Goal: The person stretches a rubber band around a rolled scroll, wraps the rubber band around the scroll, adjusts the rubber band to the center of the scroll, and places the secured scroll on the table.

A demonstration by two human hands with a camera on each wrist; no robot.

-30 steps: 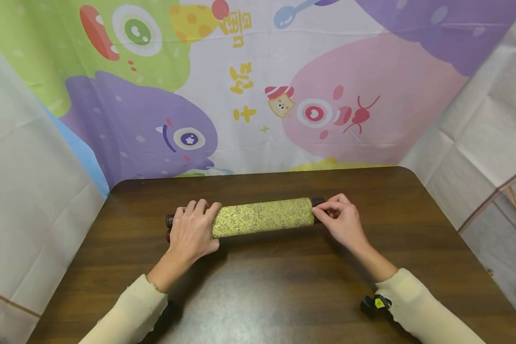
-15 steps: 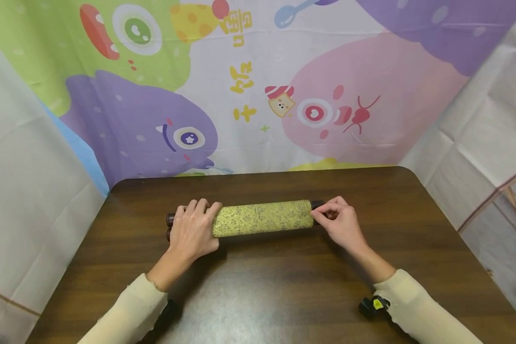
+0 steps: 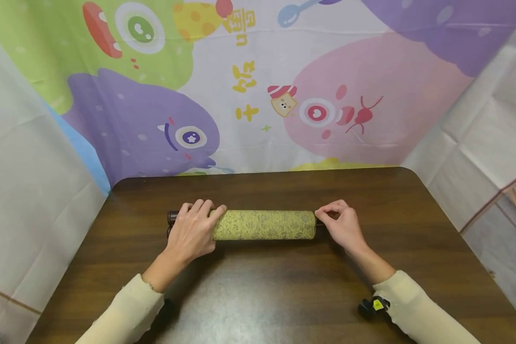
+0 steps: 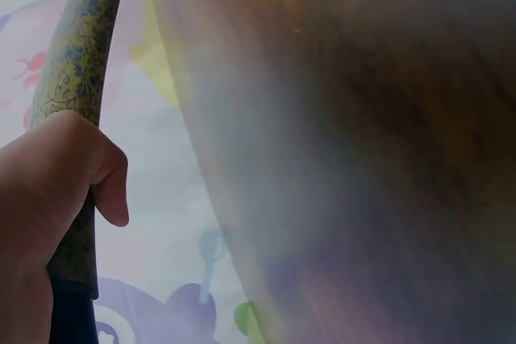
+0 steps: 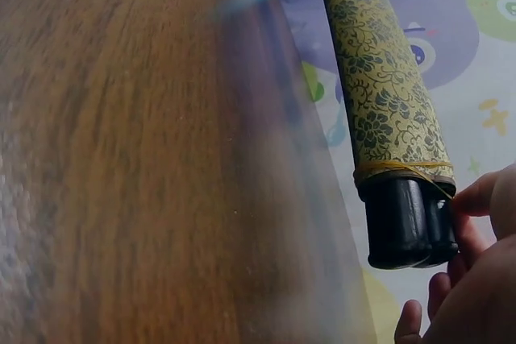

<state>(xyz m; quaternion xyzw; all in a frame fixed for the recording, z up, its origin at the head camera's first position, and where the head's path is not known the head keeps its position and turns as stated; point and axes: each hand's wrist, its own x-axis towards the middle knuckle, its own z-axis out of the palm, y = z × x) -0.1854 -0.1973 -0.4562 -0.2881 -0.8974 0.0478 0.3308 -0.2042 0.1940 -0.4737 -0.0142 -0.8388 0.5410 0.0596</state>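
A rolled scroll (image 3: 264,225) in yellow-green floral cloth, with dark roller knobs at both ends, is held crosswise over the brown table. My left hand (image 3: 193,230) grips it near its left end, thumb on the near side, as the left wrist view shows (image 4: 56,191). At the other end, a thin yellow rubber band (image 5: 403,166) circles the cloth edge just above the dark knobs (image 5: 407,223). My right hand (image 3: 341,224) pinches a strand of this band between thumb and forefinger, beside the knobs. The band is too small to make out in the head view.
The wooden table (image 3: 266,291) ends at a cartoon-printed curtain (image 3: 249,143) behind it. Pale sheets (image 3: 30,157) hang at both sides. A small black device with a yellow mark (image 3: 373,306) sits at the right sleeve's cuff.
The scroll's right end has come down towards me, so the scroll now lies straight across the view. The right hand still pinches at that end; the left keeps its grip.
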